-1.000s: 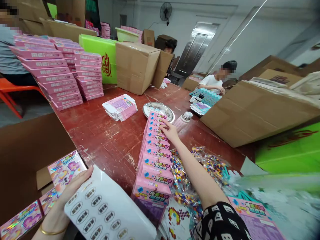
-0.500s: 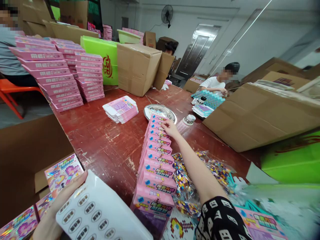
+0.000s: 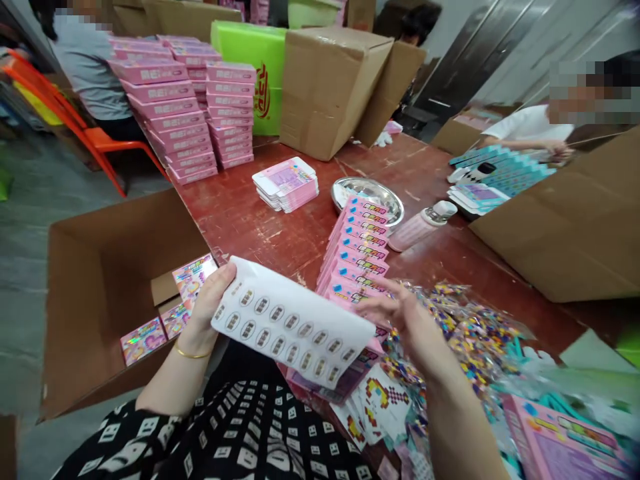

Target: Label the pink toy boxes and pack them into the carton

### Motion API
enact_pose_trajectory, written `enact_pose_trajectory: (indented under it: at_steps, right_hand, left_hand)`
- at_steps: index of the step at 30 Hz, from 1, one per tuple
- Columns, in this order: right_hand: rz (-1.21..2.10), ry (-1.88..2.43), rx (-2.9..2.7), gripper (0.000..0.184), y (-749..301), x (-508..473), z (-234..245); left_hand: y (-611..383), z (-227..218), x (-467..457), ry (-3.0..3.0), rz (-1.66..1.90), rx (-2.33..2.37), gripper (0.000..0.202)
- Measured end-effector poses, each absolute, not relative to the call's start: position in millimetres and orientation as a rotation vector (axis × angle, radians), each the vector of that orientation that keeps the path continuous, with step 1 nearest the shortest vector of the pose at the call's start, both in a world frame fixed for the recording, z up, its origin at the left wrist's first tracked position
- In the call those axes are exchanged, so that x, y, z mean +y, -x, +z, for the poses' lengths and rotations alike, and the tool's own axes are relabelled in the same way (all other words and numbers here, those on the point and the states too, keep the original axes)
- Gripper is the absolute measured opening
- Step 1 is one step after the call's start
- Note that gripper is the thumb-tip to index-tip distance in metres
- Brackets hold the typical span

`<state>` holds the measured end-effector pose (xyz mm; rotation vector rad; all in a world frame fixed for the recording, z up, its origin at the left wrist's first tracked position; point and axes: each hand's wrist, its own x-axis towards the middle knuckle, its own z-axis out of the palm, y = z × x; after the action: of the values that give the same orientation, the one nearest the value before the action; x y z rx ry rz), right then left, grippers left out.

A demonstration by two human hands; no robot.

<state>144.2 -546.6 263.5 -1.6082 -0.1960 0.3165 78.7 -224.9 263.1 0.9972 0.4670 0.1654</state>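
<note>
My left hand (image 3: 209, 301) grips the left end of a white sticker sheet (image 3: 290, 323) printed with rows of small oval labels, held over my lap. Just right of the sheet's far edge, my right hand (image 3: 407, 319) hovers with its fingers spread and nothing in them. Behind both hands a row of pink boxes (image 3: 357, 257) lies overlapped along the red table (image 3: 240, 220), running toward a metal dish (image 3: 367, 193). Bags of coloured beads (image 3: 465, 333) lie right of my right hand.
An open cardboard box (image 3: 100, 293) on the floor at left holds a few pink boxes. Tall pink box stacks (image 3: 170, 110), a flat pack pile (image 3: 286, 183), a pink bottle (image 3: 419, 227) and large cartons (image 3: 330, 87) crowd the table. Other people sit at the back left and right.
My right hand has drawn back from the far end of the box row to the sticker sheet. My left hand raised the sheet. The view has dropped and shifted left.
</note>
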Motion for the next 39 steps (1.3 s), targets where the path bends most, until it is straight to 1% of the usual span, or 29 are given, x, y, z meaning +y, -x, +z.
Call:
enact_pose_trajectory:
  at_steps: [1,3,6,7,8,9,10,11,12,13,14,16,18,22,24,28,30,33,36,37,39]
  right_hand:
    - [0.432,1.542,-0.193,0.067,-111.9,-539.8,263.0]
    - [0.443,1.432,-0.165,0.077,-65.2,-524.3,258.9]
    - [0.13,1.363,-0.076,0.084,-40.0,-506.4,256.3]
    - [0.018,1.353,-0.073,0.086,-39.5,-504.0,258.0]
    - [-0.065,1.35,-0.091,0.086,-40.7,-503.6,260.8]
    - [-0.116,1.359,-0.125,0.082,-42.8,-504.9,264.3]
    - [-0.136,1.382,-0.163,0.073,-45.0,-507.6,267.9]
    - [-0.134,1.417,-0.197,0.06,-46.9,-511.2,271.4]
    - [-0.118,1.457,-0.224,0.048,-48.6,-515.3,274.6]
    - [-0.091,1.494,-0.241,0.039,-49.9,-519.5,277.4]
    - [-0.06,1.523,-0.252,0.035,-51.0,-523.6,279.8]
    - [0.0,1.546,-0.267,0.036,-52.6,-530.3,284.0]
    - [0.045,1.538,-0.301,0.038,-53.9,-534.1,287.7]
    - [0.046,1.54,-0.333,0.037,-55.5,-533.7,292.3]
    - [0.008,1.582,-0.308,0.038,-56.3,-532.0,292.3]
    - [-0.088,1.618,-0.248,0.044,-59.5,-532.1,290.0]
    - [-0.152,1.605,-0.21,0.046,-61.5,-534.2,289.3]
    - [-0.205,1.596,-0.195,0.048,-63.0,-538.5,290.5]
    - [-0.18,1.653,-0.265,0.053,-62.9,-542.2,292.8]
    - [-0.176,1.685,-0.293,0.05,-63.1,-542.9,293.1]
    - [-0.211,1.736,-0.328,0.037,-64.9,-543.4,292.4]
  left_hand:
    - [-75.9,263.8,-226.3,-1.008,0.219,0.437,0.056]
    - [-68.5,264.8,-229.7,-1.051,0.344,0.386,0.054]
    - [-55.0,267.0,-234.4,-1.155,0.487,0.311,0.05]
    - [-50.6,268.3,-235.0,-1.193,0.48,0.285,0.054]
    - [-46.5,269.9,-235.1,-1.226,0.445,0.259,0.064]
    - [-42.7,272.0,-234.4,-1.254,0.394,0.233,0.077]
    - [-39.5,274.4,-233.1,-1.277,0.344,0.207,0.087]
    - [-36.7,277.0,-231.2,-1.302,0.306,0.18,0.092]
    - [-34.5,280.0,-228.7,-1.332,0.281,0.15,0.09]
    - [-32.8,283.0,-225.8,-1.371,0.257,0.117,0.081]
    - [-31.6,286.2,-222.7,-1.413,0.23,0.082,0.067]
    - [-30.8,292.6,-216.8,-1.488,0.173,0.02,0.042]
    - [-31.4,298.7,-213.0,-1.535,0.151,-0.025,0.033]
    - [-33.8,308.5,-215.5,-1.63,0.094,-0.106,0.027]
    - [-34.9,311.5,-218.7,-1.646,-0.003,-0.15,0.035]
    - [-35.8,311.8,-221.0,-1.585,-0.247,-0.271,0.061]
    - [-36.2,309.5,-221.0,-1.571,-0.249,-0.284,0.064]
    - [-38.4,305.6,-221.2,-1.623,-0.106,-0.238,0.06]
    - [-41.3,303.5,-220.9,-1.729,0.004,-0.241,0.045]
    - [-42.0,303.2,-220.7,-1.756,0.035,-0.254,0.039]
    - [-42.8,302.9,-220.6,-1.805,0.087,-0.28,0.03]
